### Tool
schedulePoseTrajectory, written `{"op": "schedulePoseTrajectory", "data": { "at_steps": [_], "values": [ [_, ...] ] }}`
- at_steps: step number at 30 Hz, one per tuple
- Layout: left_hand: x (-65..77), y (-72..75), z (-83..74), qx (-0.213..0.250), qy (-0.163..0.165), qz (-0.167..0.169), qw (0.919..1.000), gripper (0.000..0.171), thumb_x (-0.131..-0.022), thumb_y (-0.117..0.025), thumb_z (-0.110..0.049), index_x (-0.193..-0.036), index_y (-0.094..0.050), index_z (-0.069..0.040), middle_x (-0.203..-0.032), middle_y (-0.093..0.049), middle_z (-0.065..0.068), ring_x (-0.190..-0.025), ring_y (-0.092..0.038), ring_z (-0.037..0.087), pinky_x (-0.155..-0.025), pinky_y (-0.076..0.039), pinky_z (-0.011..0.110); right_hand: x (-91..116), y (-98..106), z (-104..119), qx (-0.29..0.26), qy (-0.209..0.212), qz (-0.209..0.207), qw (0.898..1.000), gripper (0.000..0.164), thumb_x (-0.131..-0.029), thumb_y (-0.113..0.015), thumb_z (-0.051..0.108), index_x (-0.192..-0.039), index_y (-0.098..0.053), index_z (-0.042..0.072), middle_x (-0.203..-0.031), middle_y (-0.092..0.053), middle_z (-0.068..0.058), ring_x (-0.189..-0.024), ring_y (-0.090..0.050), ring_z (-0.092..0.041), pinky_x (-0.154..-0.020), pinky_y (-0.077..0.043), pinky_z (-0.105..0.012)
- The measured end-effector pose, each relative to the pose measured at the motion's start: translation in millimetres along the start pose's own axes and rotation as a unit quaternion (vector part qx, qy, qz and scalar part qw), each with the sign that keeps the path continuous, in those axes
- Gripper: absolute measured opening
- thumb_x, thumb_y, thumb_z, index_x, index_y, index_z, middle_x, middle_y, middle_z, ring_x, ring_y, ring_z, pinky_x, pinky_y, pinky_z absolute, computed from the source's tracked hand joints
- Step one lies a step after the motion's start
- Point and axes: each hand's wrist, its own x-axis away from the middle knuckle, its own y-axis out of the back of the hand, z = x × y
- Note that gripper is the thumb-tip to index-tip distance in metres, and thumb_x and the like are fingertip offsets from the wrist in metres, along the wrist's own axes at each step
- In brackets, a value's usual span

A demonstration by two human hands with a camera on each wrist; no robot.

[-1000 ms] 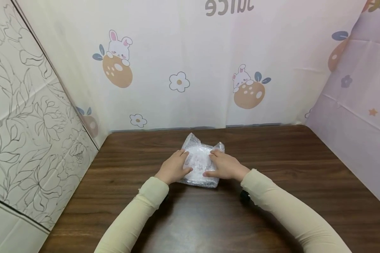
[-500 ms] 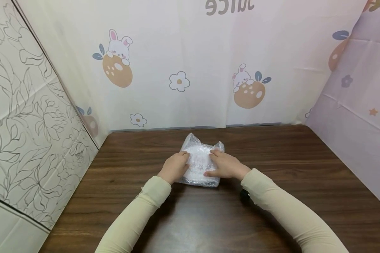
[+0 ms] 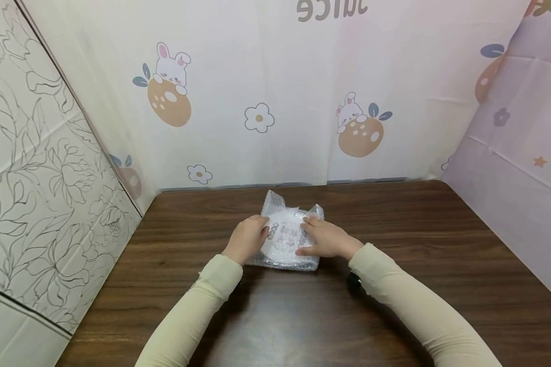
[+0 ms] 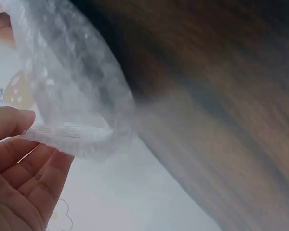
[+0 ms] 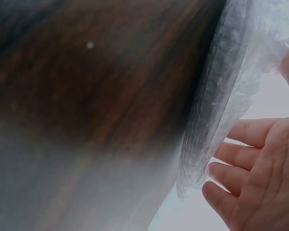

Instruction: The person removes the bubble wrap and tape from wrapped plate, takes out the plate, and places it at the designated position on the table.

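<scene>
A round white plate-like thing [image 3: 282, 244] with a faint pattern lies on the table inside clear bubble wrap [image 3: 309, 265]. My left hand [image 3: 247, 238] is at the left side of the wrap. In the left wrist view, its thumb and fingers pinch the edge of the bubble wrap [image 4: 77, 91], pulling it out from the round thing. My right hand [image 3: 327, 240] rests on the right side of the packet, and the right wrist view shows its fingers [image 5: 236, 178] extended against the wrap. Two loose corners of wrap stick up at the back.
The packet sits on a dark brown wooden table [image 3: 376, 316]. A white curtain [image 3: 298, 76] printed with rabbits and fruit hangs behind its back edge. A flower-patterned panel [image 3: 41, 168] stands at the left, a pale lilac curtain [image 3: 519, 148] at the right.
My left hand has shifted slightly left, drawing the wrap's left side outward and showing more of the pattern on the white thing. My right hand has stayed in place.
</scene>
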Motion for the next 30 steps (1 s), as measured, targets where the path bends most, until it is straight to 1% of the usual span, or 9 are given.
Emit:
{"op": "schedulePoseTrajectory", "data": {
  "at_steps": [4,7,11,15,17,20,26,28,30],
  "values": [
    [-1.3,6.0,4.4,0.017,0.015,-0.033,0.9992,0.022,-0.095,-0.063,-0.01,-0.112,-0.07,0.0,-0.101,-0.072,0.014,-0.091,-0.071,0.026,-0.079,-0.058,0.037,-1,3,0,-0.001,0.003,0.006,1.0,0.089,-0.087,-0.062,0.059,-0.146,-0.041,-0.004,-0.156,-0.033,-0.024,-0.145,-0.029,-0.041,-0.117,-0.029,-0.053],
    [-2.5,9.2,9.0,0.038,0.039,-0.058,0.9968,0.019,-0.094,-0.064,-0.011,-0.108,-0.071,-0.001,-0.097,-0.071,0.013,-0.086,-0.069,0.027,-0.076,-0.058,0.039,-1,5,1,-0.006,0.004,0.008,1.0,0.088,-0.087,-0.063,0.058,-0.146,-0.041,-0.003,-0.156,-0.033,-0.024,-0.146,-0.029,-0.041,-0.117,-0.029,-0.053],
    [-3.2,12.3,16.7,0.071,0.077,-0.077,0.9915,0.014,-0.094,-0.064,-0.012,-0.101,-0.071,-0.002,-0.091,-0.068,0.01,-0.078,-0.065,0.024,-0.07,-0.055,0.038,-2,5,0,-0.011,0.005,0.007,1.0,0.088,-0.087,-0.064,0.058,-0.146,-0.041,-0.003,-0.156,-0.033,-0.024,-0.146,-0.029,-0.041,-0.117,-0.03,-0.054],
    [-3.6,14.2,25.5,0.103,0.098,-0.098,0.985,0.01,-0.094,-0.063,-0.01,-0.095,-0.07,-0.002,-0.084,-0.066,0.009,-0.074,-0.062,0.021,-0.066,-0.053,0.035,-3,3,-3,-0.011,0.007,0.007,1.0,0.087,-0.087,-0.063,0.059,-0.146,-0.042,-0.002,-0.156,-0.033,-0.024,-0.146,-0.029,-0.041,-0.117,-0.029,-0.053],
    [-3.0,15.7,29.8,0.12,0.111,-0.104,0.981,0.01,-0.093,-0.064,-0.01,-0.093,-0.069,-0.002,-0.083,-0.066,0.01,-0.073,-0.062,0.021,-0.065,-0.052,0.033,-3,2,-4,-0.012,0.009,0.007,1.0,0.087,-0.087,-0.063,0.059,-0.146,-0.042,-0.002,-0.156,-0.033,-0.024,-0.146,-0.029,-0.041,-0.117,-0.029,-0.053],
    [-1.7,17.9,36.3,0.149,0.14,-0.104,0.9733,0.009,-0.093,-0.064,-0.01,-0.093,-0.069,-0.002,-0.082,-0.066,0.01,-0.071,-0.059,0.02,-0.063,-0.049,0.031,-4,1,-5,-0.013,0.009,0.007,1.0,0.087,-0.087,-0.063,0.059,-0.147,-0.042,-0.001,-0.156,-0.033,-0.023,-0.146,-0.028,-0.04,-0.118,-0.029,-0.053],
    [2.7,19.5,49.3,0.21,0.197,-0.099,0.9525,0.011,-0.093,-0.063,-0.012,-0.094,-0.068,-0.003,-0.081,-0.066,0.01,-0.069,-0.057,0.018,-0.061,-0.045,0.026,-5,0,-7,-0.014,0.014,0.004,1.0,0.086,-0.087,-0.064,0.058,-0.146,-0.042,-0.001,-0.156,-0.034,-0.023,-0.146,-0.029,-0.04,-0.118,-0.029,-0.052],
    [3.9,18.6,53.6,0.221,0.21,-0.101,0.9472,0.012,-0.093,-0.063,-0.013,-0.094,-0.068,-0.002,-0.082,-0.066,0.011,-0.071,-0.057,0.019,-0.063,-0.044,0.026,-4,0,-7,-0.015,0.017,0.001,1.0,0.086,-0.087,-0.065,0.058,-0.146,-0.043,-0.001,-0.155,-0.035,-0.023,-0.146,-0.03,-0.04,-0.118,-0.029,-0.052],
    [5.0,17.4,57.6,0.224,0.22,-0.1,0.9442,0.013,-0.094,-0.062,-0.014,-0.094,-0.067,-0.002,-0.083,-0.066,0.011,-0.072,-0.057,0.02,-0.063,-0.044,0.026,-4,0,-6,-0.014,0.019,-0.001,1.0,0.086,-0.087,-0.064,0.058,-0.146,-0.043,-0.001,-0.155,-0.035,-0.024,-0.145,-0.03,-0.04,-0.117,-0.029,-0.053]
  ]
}}
